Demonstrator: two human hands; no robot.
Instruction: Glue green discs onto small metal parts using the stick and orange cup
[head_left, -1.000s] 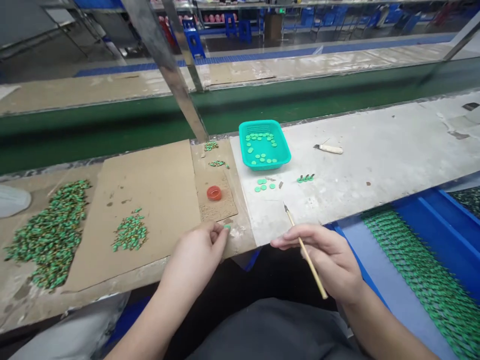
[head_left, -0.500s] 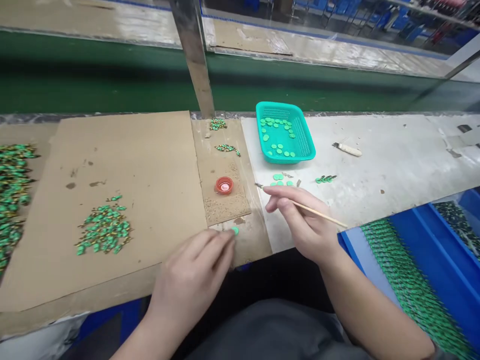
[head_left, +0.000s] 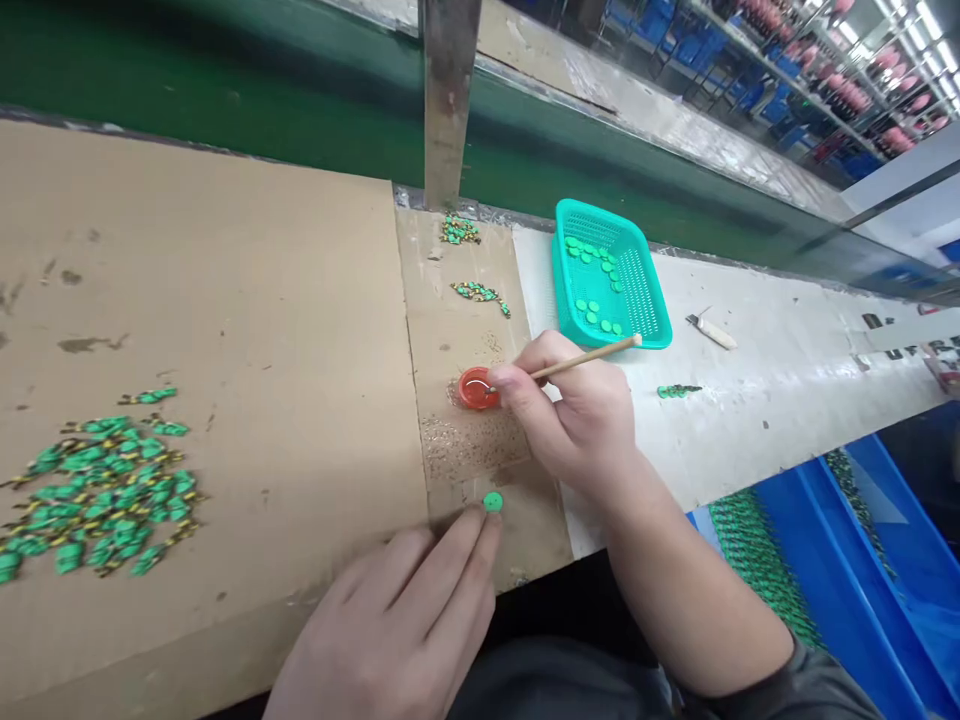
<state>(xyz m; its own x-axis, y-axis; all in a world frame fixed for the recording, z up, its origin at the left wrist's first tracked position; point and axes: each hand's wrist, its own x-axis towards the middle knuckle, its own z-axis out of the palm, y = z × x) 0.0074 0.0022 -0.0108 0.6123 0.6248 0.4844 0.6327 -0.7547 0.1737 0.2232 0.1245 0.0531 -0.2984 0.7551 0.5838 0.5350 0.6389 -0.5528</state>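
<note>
My right hand is closed in a pen-like grip around a thin wooden stick. The stick's far end points up and right, and its dark tip is down in a small red cup. Whether that tip has bristles is too small to tell. Lower down, my left hand rests at the front of the bench with its fingers together. Its fingertips press on the near edge of a flat round green disc, which lies on the brown board.
A teal basket with several green discs stands behind my right hand. A white-handled cutter and a short row of green pieces lie to its right. Green-and-gold pieces are heaped at left. Blue bins stand below the right edge.
My right hand has moved left, bringing the stick's tip into the red cup. My left fingertips stay at the green disc. The view has turned and shifted.
</note>
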